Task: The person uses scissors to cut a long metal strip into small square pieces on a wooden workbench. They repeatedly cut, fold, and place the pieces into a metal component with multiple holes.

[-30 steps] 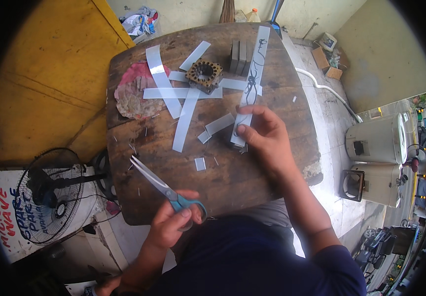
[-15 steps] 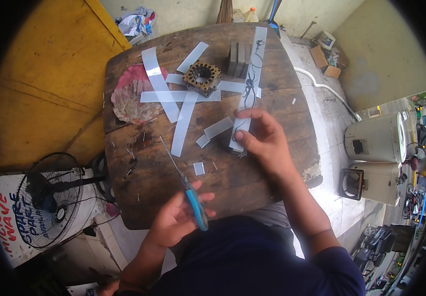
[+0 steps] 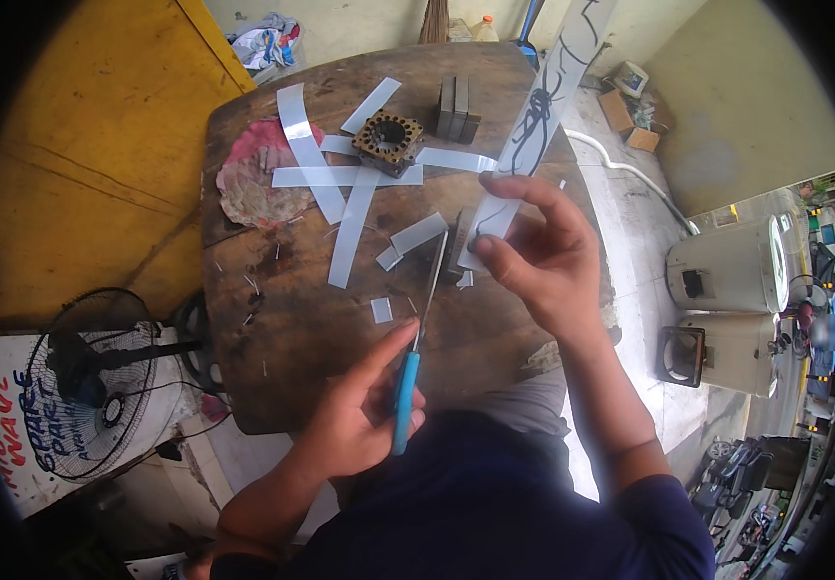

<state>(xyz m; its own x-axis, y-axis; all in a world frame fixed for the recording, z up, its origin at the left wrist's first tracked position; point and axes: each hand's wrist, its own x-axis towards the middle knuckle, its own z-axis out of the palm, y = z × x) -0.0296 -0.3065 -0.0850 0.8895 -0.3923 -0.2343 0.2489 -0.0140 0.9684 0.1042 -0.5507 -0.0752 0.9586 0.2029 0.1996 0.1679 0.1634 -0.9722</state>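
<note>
The bare left forearm point(image 3: 287, 483) enters from the lower left and slopes upward to the right. At its end, the bare left hand point(image 3: 361, 416) is closed in a grip, with the long left index finger point(image 3: 384, 351) stretched forward and the other visible fingers bent. The bare right forearm point(image 3: 616, 411) rises from the lower right and leans to the left. The bare right hand point(image 3: 562, 266) stands higher than the left one; the curved right index finger point(image 3: 535, 192) and the right thumb point(image 3: 504, 263) both point leftward in a pinching grip, their tips apart.

Lettering point(image 3: 14, 462) (red, blue) on white board point(image 3: 2, 350).
</note>
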